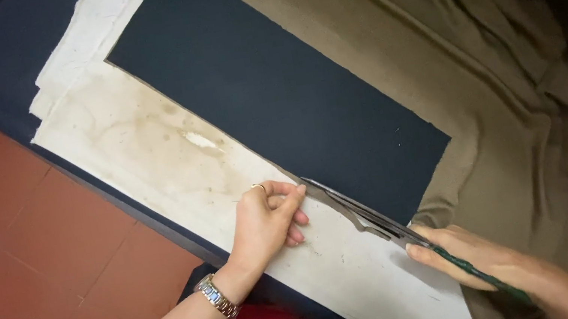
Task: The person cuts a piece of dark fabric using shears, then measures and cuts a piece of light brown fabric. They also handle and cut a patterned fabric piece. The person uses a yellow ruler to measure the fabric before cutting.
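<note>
Scissors [361,215], gripped in the right hand [482,261], cut dark fabric [273,93] along the paper pattern [162,156] pinned flat by the left hand [267,219]; advancing needs steady edge-following.

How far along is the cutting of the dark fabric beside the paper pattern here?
Done: the dark fabric shows clean edges along the paper pattern. In hand: the right hand works scissors at the pattern's edge, while the left hand presses the paper. Left: the stretch under the blades towards the person is not visibly cut.
</note>
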